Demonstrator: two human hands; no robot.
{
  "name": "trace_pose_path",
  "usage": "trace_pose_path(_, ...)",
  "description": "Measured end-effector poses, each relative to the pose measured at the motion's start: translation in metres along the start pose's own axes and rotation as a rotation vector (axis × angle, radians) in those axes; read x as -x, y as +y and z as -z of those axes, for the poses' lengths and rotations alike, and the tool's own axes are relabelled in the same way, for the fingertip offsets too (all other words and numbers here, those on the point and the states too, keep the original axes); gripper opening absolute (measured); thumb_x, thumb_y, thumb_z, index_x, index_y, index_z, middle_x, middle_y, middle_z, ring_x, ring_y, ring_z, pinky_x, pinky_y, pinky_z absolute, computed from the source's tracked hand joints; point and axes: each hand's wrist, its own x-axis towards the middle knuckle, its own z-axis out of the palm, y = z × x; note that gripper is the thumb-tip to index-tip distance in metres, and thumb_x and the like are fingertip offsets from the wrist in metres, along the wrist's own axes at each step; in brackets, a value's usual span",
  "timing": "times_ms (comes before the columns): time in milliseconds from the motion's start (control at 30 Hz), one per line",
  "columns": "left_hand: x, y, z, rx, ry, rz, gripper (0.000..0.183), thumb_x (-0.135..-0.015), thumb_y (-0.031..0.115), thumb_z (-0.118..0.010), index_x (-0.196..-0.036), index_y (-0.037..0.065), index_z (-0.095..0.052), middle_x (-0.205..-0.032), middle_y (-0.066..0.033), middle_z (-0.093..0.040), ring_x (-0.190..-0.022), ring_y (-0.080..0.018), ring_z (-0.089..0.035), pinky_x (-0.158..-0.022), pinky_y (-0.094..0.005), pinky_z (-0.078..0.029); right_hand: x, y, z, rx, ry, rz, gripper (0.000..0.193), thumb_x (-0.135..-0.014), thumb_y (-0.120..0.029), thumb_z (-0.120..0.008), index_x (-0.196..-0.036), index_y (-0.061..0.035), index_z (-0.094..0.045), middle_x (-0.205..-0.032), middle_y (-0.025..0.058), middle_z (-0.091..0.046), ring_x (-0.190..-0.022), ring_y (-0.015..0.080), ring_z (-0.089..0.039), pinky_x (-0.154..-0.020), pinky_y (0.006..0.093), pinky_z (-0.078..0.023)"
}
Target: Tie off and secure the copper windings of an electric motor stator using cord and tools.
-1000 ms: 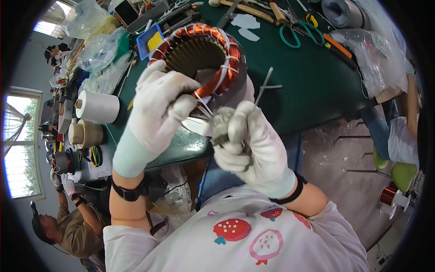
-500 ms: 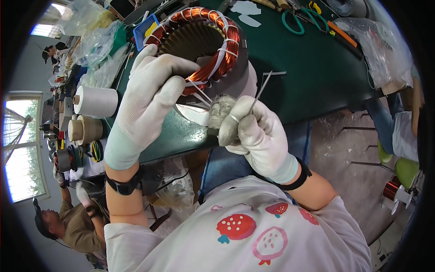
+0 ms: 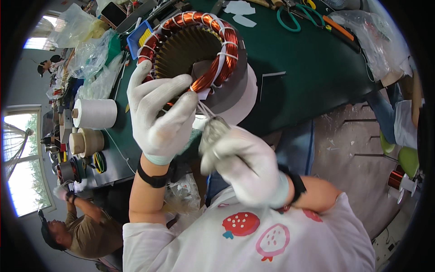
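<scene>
A motor stator point(image 3: 242, 68) with an orange copper winding point(image 3: 229, 50) tied by white lacing stands in front of me on the table. My left hand point(image 3: 165, 113), in a white glove, is closed at the winding's near edge, thumb and forefinger pressed where white cord point(image 3: 206, 110) comes out. That cord runs taut to a greyish bundle of cord point(image 3: 214, 131). My gloved right hand point(image 3: 249, 165) is closed round the bundle, just below the stator; motion blurs its fingers. The tip of the tool it held is not visible.
On the green table point(image 3: 312, 77) lie teal-handled scissors point(image 3: 290, 20), orange-handled pliers point(image 3: 340, 29) and white paper scraps point(image 3: 240, 8). At left stand a white thread spool point(image 3: 97, 113), a beige spool point(image 3: 88, 136) and a blue box point(image 3: 138, 38). A co-worker point(image 3: 86, 231) is at lower left.
My right hand has moved down and toward me, drawing the cord taut. The thin needle-like tool no longer shows. My left hand has shifted slightly right and down along the winding.
</scene>
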Motion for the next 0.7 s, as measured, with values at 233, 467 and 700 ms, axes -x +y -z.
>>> trace_pose_path(233,-0.012,0.010,0.022,0.184,-0.154,0.359,0.027,-0.079,0.009,-0.075,-0.104,0.005,-0.066,-0.103,-0.0084,-0.070,-0.089,-0.0282,-0.066,-0.101,-0.0499,-0.047,-0.009,0.026,0.025,0.051,-0.164,0.008,0.021,-0.094,-0.021,-0.067,-0.084,-0.0038,-0.061,-0.078,0.0086,-0.056,-0.070,0.0260,-0.055,-0.064,0.0343,-0.045)
trace_pose_path(467,-0.054,-0.009,0.039,0.225,-0.595,0.207,0.026,-0.086,0.014,-0.065,-0.108,0.000,-0.065,-0.094,-0.0139,-0.066,-0.081,-0.0327,-0.057,-0.075,-0.0423,-0.044,0.000,-0.002,0.007,-0.264,-0.038,-0.193,0.026,-0.103,-0.022,-0.055,-0.089,-0.0003,-0.062,-0.081,0.0067,-0.056,-0.077,0.0181,-0.053,-0.072,0.0312,-0.043)
trace_pose_path(700,-0.061,0.006,0.049,0.410,-0.703,0.818,0.041,-0.087,0.021,-0.060,-0.116,-0.008,-0.063,-0.114,-0.0132,-0.062,-0.115,-0.0246,-0.056,-0.113,-0.0369,-0.030,-0.003,-0.013,0.000,-0.456,-0.026,-0.265,0.017,-0.100,-0.013,-0.054,-0.092,0.0011,-0.060,-0.088,0.0093,-0.055,-0.080,0.0201,-0.051,-0.077,0.0322,-0.042)
